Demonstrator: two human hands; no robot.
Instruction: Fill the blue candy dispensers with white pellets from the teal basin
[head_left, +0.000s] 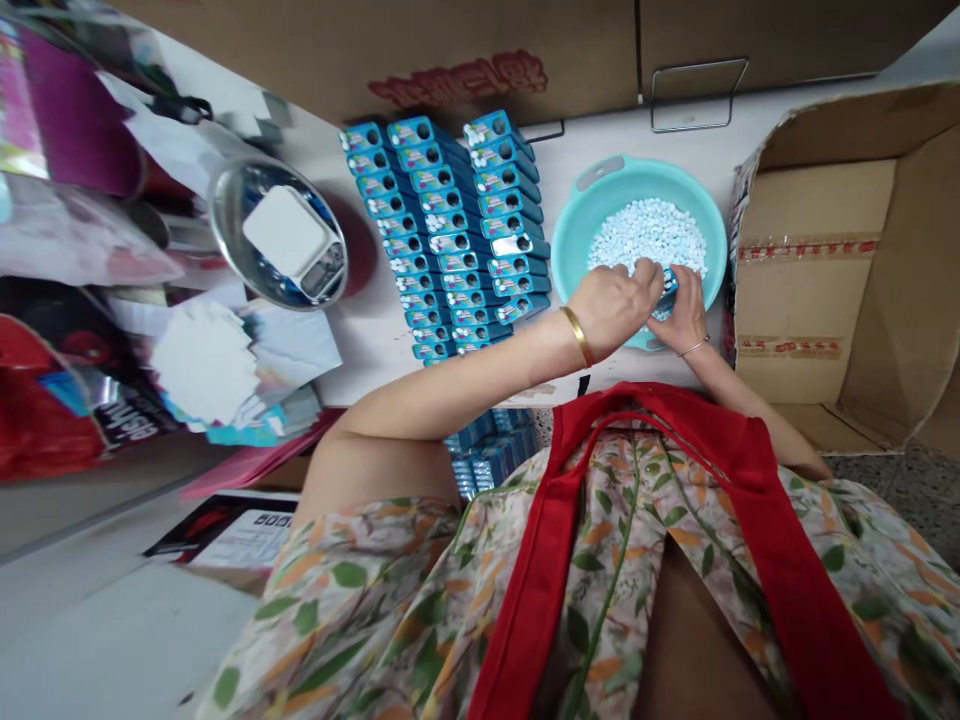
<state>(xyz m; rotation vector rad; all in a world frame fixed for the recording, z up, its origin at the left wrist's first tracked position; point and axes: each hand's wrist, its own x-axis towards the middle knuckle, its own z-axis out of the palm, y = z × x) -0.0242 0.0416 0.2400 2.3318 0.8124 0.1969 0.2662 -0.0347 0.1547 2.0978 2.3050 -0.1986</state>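
Red apron (780, 560) nearest, head view; past it the right hand (686, 312) grasps a box (668, 284) over the bowl (570, 235); left hand (616, 305) fingers curl against it, tips hidden, grip unclear; a tilt or slip could scatter pellets (649, 230). Left forearm (472, 385) runs close to the box rows (446, 222); an elbow swing might topple them.

Off to the left there's a shiny metal bowl (229, 213) with a white scale (285, 232) sitting in it, white papers (204, 362) nearby, plus a big red-lettered carton (300, 60) along the back.
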